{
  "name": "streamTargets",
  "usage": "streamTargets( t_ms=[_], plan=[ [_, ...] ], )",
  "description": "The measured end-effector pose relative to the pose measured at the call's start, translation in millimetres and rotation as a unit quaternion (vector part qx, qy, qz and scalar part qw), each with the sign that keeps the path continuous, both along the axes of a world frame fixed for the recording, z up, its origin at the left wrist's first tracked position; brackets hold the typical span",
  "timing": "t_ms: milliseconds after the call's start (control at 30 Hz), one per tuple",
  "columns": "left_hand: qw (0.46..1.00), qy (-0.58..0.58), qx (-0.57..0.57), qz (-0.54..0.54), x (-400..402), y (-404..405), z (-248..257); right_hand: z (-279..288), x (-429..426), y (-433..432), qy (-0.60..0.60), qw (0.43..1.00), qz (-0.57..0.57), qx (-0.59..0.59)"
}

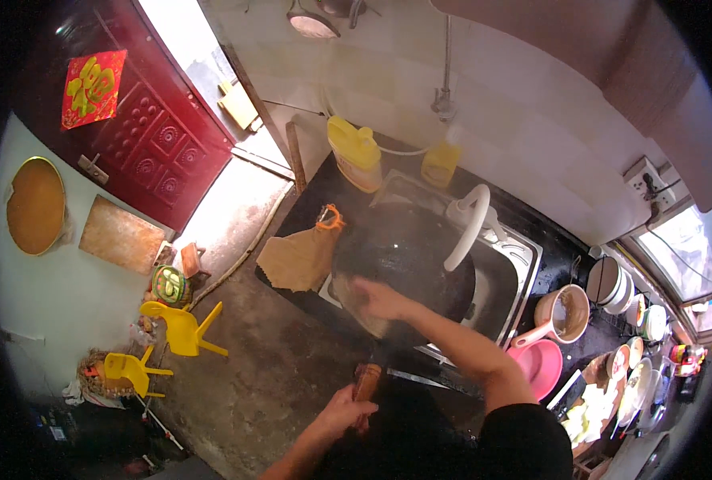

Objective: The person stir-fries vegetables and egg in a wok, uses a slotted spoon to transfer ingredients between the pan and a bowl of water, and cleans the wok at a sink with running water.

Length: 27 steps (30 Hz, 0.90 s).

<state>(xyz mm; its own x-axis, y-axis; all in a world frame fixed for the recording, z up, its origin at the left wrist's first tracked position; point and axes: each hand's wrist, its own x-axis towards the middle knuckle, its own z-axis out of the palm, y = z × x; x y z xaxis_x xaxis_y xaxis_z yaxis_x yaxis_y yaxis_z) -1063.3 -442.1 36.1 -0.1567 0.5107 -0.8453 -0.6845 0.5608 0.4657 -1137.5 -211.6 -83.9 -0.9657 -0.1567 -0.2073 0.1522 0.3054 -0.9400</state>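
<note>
A large dark wok (pixel 404 258) rests over the steel sink (pixel 527 264), under the curved white faucet (pixel 473 222). Its wooden handle (pixel 368 382) points towards me, gripped by my left hand (pixel 347 411). Over the near left side of the wok reaches my right hand (pixel 380 300); it is blurred, with a pale brownish item (pixel 365 318) under or beside it. Whether the right fingers hold anything cannot be told. A brown paper bag (pixel 299 261) lies left of the wok, with an orange tie (pixel 331 217) by its top.
Yellow-capped jug (pixel 356 156) and yellow bottle (pixel 441 162) stand behind the sink. To the right are a pink basin (pixel 536 366), a handled pot (pixel 563 315), bowls (pixel 605 282) and a board with pale cut food (pixel 593 414). Yellow chairs (pixel 182 330) stand on the floor at left.
</note>
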Motion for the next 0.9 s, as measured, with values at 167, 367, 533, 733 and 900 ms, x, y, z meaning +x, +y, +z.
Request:
streamTargets(
  t_ms=[167, 367, 533, 733, 900],
  plan=[
    [1.0, -0.02, -0.014, 0.012, -0.9, 7.0, 8.2, 21.0, 63.1, 81.4, -0.239, 0.849, 0.173, 0.439],
    [1.0, -0.007, -0.028, -0.011, -3.2, 19.4, 5.1, -168.4, 38.1, 137.9, -0.027, 0.84, -0.252, 0.48],
    [0.999, -0.005, -0.046, 0.012, -3.7, -4.6, -9.1, -75.1, 6.6, 53.6, 0.088, 0.945, -0.072, 0.306],
    [0.997, -0.037, -0.031, 0.053, -1.2, 13.1, 9.7, -25.8, -43.9, 82.5, -0.015, 0.894, -0.38, 0.237],
    [0.999, -0.019, -0.031, 0.004, -3.0, 16.2, 5.8, -28.1, -66.1, 24.9, 0.073, 0.96, -0.262, 0.061]
  ],
)
